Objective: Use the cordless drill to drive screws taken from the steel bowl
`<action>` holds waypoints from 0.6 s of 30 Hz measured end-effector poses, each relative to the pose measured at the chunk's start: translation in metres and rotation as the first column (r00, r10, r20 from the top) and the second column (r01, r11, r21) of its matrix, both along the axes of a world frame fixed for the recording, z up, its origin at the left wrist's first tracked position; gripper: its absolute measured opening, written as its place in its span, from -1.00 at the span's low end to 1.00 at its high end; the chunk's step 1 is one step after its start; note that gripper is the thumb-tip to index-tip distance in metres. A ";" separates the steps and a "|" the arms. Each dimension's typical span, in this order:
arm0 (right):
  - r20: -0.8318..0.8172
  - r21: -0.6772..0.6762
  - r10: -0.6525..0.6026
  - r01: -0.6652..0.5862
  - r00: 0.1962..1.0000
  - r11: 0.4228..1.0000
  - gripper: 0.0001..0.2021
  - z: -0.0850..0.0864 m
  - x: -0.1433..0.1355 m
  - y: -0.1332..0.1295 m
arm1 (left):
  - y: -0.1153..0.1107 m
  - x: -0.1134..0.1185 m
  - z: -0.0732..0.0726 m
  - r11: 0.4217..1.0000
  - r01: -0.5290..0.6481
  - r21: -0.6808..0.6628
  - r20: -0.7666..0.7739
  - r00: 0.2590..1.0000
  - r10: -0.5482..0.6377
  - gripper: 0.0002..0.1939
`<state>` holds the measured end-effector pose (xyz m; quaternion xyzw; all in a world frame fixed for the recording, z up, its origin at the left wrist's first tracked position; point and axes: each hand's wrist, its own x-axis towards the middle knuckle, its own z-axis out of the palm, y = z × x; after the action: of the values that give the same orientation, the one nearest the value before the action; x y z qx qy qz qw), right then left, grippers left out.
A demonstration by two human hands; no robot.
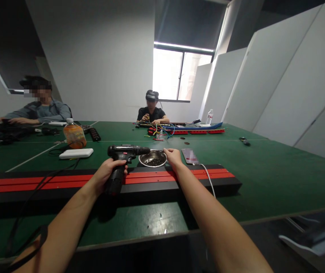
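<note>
My left hand (107,172) is wrapped round the grip of a black cordless drill (119,151), whose chuck and bit point right. The drill's front end hangs over the rim of a shiny metal bowl (158,156) holding many small dark pieces that look like screws. At the bit's tip, my right hand (173,157) is closed in a pinch; what lies between its fingertips is too small to make out. Below both hands stretches a long black bar with red strips (148,176), lying across the green table (276,178).
A phone (190,156) with a white cable lies right of the bowl. On the left are a white power bank (76,153) and an orange drink bottle (75,134). Across the table, two people sit by wires, a blue strip (199,127) and a clear bottle (209,117).
</note>
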<state>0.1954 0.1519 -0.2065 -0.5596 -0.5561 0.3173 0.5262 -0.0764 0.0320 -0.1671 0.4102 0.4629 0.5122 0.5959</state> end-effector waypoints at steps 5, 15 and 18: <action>-0.035 0.016 -0.033 0.033 0.999 0.999 -0.69 0.001 0.002 -0.001 | -0.002 0.003 0.002 1.000 -0.025 0.016 0.010 1.000 0.025 -0.85; 0.114 0.016 -0.023 0.021 0.993 1.000 -0.71 0.003 0.000 -0.004 | 0.001 0.003 -0.001 1.000 -0.009 0.027 0.001 1.000 0.008 -0.85; 0.163 0.013 -0.041 0.039 0.986 0.999 -0.70 0.003 0.000 -0.004 | 0.002 0.002 -0.002 1.000 0.000 0.028 0.014 1.000 0.000 -0.84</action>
<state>0.1956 0.1481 -0.2031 -0.5921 -0.5874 0.2571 0.4881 -0.0744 0.0336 -0.1692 0.4149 0.4514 0.5216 0.5932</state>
